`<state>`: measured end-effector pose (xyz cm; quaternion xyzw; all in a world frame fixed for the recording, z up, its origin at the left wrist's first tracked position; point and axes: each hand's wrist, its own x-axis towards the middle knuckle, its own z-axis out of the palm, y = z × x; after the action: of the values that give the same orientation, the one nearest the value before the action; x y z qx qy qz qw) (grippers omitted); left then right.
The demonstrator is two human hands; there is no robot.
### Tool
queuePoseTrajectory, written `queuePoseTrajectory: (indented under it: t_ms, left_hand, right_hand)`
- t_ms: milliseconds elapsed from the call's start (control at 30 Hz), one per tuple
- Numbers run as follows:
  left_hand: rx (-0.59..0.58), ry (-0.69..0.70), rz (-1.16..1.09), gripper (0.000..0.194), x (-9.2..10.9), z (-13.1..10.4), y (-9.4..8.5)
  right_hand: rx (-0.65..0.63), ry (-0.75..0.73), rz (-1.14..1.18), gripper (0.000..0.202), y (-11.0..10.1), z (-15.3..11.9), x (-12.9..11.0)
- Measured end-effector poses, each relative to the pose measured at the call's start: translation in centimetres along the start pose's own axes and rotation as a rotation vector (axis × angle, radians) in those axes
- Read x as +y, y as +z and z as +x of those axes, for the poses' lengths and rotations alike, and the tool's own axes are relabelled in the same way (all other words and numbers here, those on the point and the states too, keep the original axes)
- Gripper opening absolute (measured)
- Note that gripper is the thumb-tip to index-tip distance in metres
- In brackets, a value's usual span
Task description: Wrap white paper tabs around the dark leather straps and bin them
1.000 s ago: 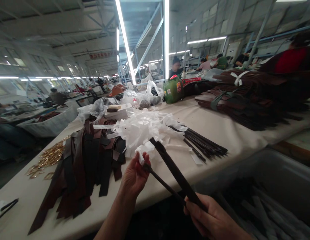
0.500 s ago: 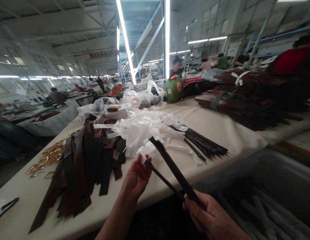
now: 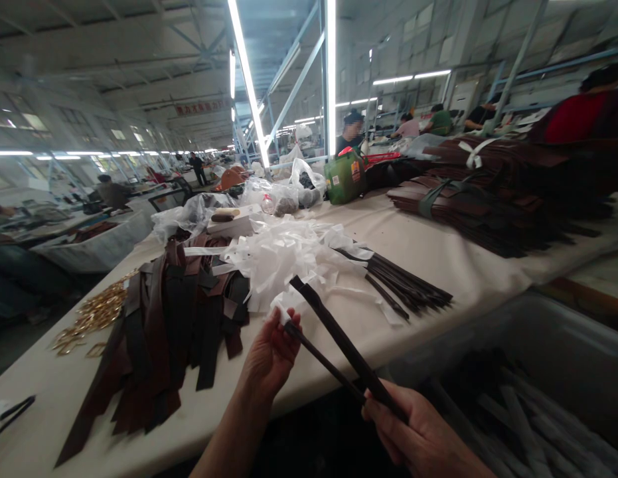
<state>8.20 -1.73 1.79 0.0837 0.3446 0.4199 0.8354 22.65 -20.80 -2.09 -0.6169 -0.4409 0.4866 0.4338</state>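
Note:
Near the table's front edge, my left hand pinches a small white wrapping piece at the end of a thin dark leather strap. My right hand is closed around the other end of this strap and around a second, wider dark strap, which points up and away to the left. Whether the two are one folded strap is hidden in my right fist. Just beyond my hands lies a loose heap of white strips. A bundle of finished-looking dark straps fans out right of it.
Brown and black leather strips lie on the left, beside gold metal buckles. Tied leather stacks, a green jug and plastic bags stand further back. A grey bin is below right. Several people work beyond.
The wider strap's far tip has shifted slightly left and down. Both hands keep their hold; the whole view has shifted a little.

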Motion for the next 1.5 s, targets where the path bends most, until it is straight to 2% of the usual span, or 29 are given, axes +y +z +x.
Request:
queuePoseTrajectory:
  t_ms: [200, 433, 600, 800, 1133, 1300, 1433, 1500]
  left_hand:
    - [-0.005, 0.031, 0.075, 0.013, -0.5, -0.1, -0.5]
    - [-0.082, 0.115, 0.186, 0.005, -1.1, 0.5, -1.3]
    - [-0.019, 0.094, 0.164, 0.009, -0.7, 0.7, -1.2]
    - [-0.006, 0.071, 0.154, 0.017, -1.2, 0.3, -0.8]
    - [-0.027, 0.092, 0.166, 0.011, -1.3, 0.6, -1.1]
    - [-0.108, 0.138, 0.205, 0.009, -1.5, 1.2, -1.9]
    - [-0.225, 0.184, 0.259, 0.032, -2.0, 1.4, -2.4]
    - [-0.250, 0.165, 0.284, 0.036, -2.8, 1.2, -2.5]
  right_hand:
    - [0.025, 0.018, 0.010, 0.057, 0.0, 0.2, -0.3]
    - [0.032, 0.004, 0.009, 0.055, -0.2, 0.3, -0.4]
    - [0.031, 0.009, 0.022, 0.057, -0.4, -0.1, -0.4]
    - [0.053, 0.008, 0.005, 0.055, 0.1, 0.0, -0.3]
    - [0.067, 0.026, -0.057, 0.053, 0.0, -0.1, -0.4]
    - [0.065, 0.014, -0.105, 0.057, 0.3, 0.1, -0.4]
    - [0.057, -0.010, -0.124, 0.055, 0.4, 0.4, -0.4]
    - [0.032, -0.018, -0.126, 0.053, 0.5, 0.7, -0.4]
